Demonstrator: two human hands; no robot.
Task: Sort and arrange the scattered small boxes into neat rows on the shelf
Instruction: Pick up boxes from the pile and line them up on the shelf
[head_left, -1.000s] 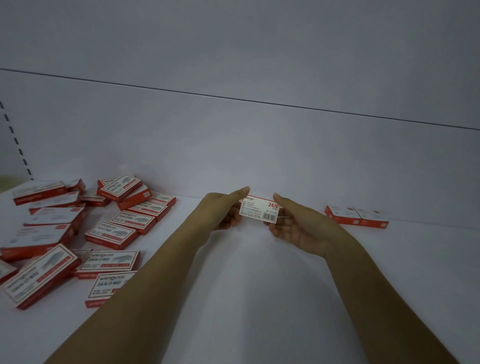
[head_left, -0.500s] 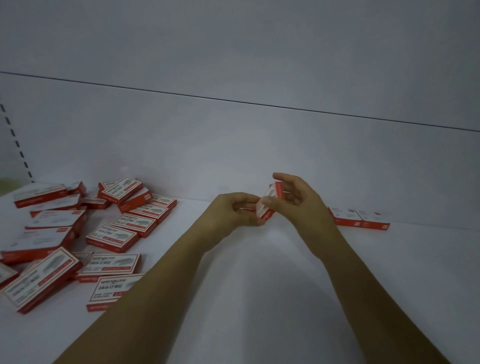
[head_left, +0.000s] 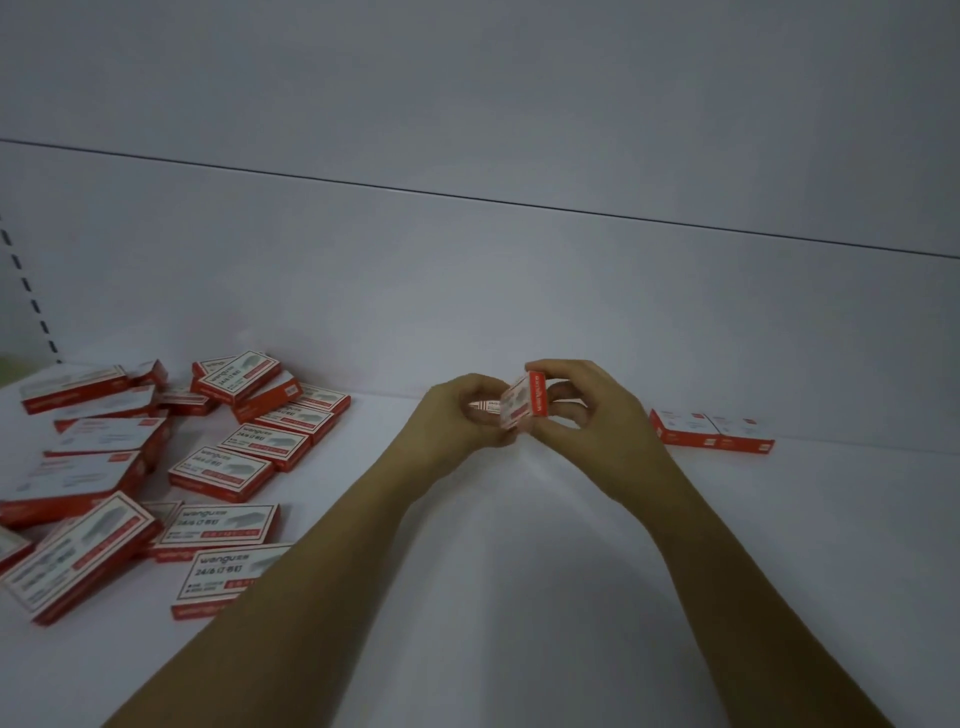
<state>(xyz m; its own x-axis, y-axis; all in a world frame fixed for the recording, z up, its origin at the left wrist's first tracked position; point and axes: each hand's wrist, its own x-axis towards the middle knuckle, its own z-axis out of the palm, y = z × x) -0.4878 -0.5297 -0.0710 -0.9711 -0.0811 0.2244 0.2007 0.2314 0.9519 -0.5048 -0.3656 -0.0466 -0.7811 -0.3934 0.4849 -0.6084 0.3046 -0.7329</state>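
Having turned edge-on, the box (head_left: 523, 404) — pinched between left hand (head_left: 460, 418) and right hand (head_left: 600, 415) — seems bound (my guess) for the row (head_left: 711, 431) at the back edge of the shelf (head_left: 519, 597).

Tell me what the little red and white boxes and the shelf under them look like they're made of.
Held box and scattered boxes: probably thin printed card, judging by crisp folded edges and printed faces. Shelf: smooth matt white, perhaps painted metal or laminate; cannot tell which.

Shop: white display shelf (head_left: 519, 571) w/ slotted upright (head_left: 31, 296), identical staple boxes (head_left: 218, 470).
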